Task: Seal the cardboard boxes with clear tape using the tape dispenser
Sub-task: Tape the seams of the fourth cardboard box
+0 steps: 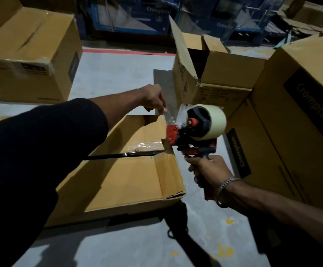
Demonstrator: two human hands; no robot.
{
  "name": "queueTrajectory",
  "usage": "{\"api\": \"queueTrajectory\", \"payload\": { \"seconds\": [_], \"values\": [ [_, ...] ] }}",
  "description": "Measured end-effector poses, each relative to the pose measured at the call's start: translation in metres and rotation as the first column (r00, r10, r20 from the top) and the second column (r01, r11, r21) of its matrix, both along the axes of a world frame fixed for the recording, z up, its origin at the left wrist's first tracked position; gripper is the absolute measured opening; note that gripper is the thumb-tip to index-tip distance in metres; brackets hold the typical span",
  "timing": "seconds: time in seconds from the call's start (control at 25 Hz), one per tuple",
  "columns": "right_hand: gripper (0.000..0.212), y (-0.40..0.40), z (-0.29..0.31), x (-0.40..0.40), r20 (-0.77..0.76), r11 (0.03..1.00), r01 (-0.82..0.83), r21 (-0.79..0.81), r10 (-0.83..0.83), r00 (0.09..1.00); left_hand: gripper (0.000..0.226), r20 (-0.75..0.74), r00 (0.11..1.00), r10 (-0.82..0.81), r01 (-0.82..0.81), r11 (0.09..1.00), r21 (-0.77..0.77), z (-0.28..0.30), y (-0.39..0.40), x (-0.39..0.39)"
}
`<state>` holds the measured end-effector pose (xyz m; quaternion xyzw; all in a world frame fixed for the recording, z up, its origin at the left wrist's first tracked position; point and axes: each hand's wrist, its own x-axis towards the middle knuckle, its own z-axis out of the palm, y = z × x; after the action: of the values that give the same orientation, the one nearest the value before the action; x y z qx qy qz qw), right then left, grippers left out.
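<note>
1. My right hand (208, 170) has its fingers wrapped round the grip of the tape dispenser (193, 132), which I hold above the far right corner of the cardboard box (130, 178) on the floor. The roll sits uppermost and the red blade end points toward the seam.
2. My left hand (153, 99) reaches over the box, its fingers (163, 108) pinched together on the free end of the clear tape (169, 118). The strip runs taut from there to the blade, which I judge keeps it from curling back on itself.
3. The box's two top flaps nearly meet, with a dark gap between them. A crumpled patch of clear tape (145, 148) already lies across the seam near the dispenser.
4. The dispenser stands at the seam's end, so I judge the next move to be pressing the free end down there and drawing along the gap.
5. An open box (214, 81) stands beyond, not yet sealed.
</note>
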<state>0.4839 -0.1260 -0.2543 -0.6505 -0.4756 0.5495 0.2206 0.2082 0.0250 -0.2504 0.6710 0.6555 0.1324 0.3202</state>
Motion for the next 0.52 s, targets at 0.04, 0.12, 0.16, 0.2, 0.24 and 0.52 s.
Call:
{"api": "queueTrajectory", "payload": {
  "seconds": [0.04,0.12,0.16,0.2,0.24,0.52],
  "values": [
    [0.027,0.000,0.000,-0.001,0.009,1.000,-0.001,-0.015,0.001,1.000,0.024,-0.033,0.999,-0.018,0.018,1.000,-0.003,-0.003,0.003,0.001],
    [0.027,0.000,-0.002,-0.004,0.004,0.999,0.011,-0.046,-0.011,1.000,0.031,-0.066,0.998,-0.025,0.023,0.999,-0.024,-0.007,0.005,0.002],
    [0.027,-0.001,-0.003,-0.005,0.000,0.998,0.019,-0.059,-0.019,1.000,0.040,-0.063,0.998,-0.011,0.007,0.998,-0.056,-0.011,0.007,0.000],
    [0.027,-0.001,-0.003,-0.006,0.003,0.997,0.024,-0.069,-0.023,1.000,0.051,-0.039,0.999,0.028,-0.032,0.995,-0.100,-0.013,0.007,-0.002],
    [0.026,-0.001,-0.003,-0.006,0.006,0.997,0.026,-0.078,-0.026,1.000,0.060,-0.020,0.997,0.068,-0.070,0.990,-0.125,-0.015,0.007,-0.004],
    [0.017,0.004,-0.002,-0.004,0.007,0.994,0.022,-0.105,-0.021,1.000,0.017,-0.237,0.954,-0.182,0.216,0.968,0.124,-0.023,-0.005,0.009]
  ]
}}
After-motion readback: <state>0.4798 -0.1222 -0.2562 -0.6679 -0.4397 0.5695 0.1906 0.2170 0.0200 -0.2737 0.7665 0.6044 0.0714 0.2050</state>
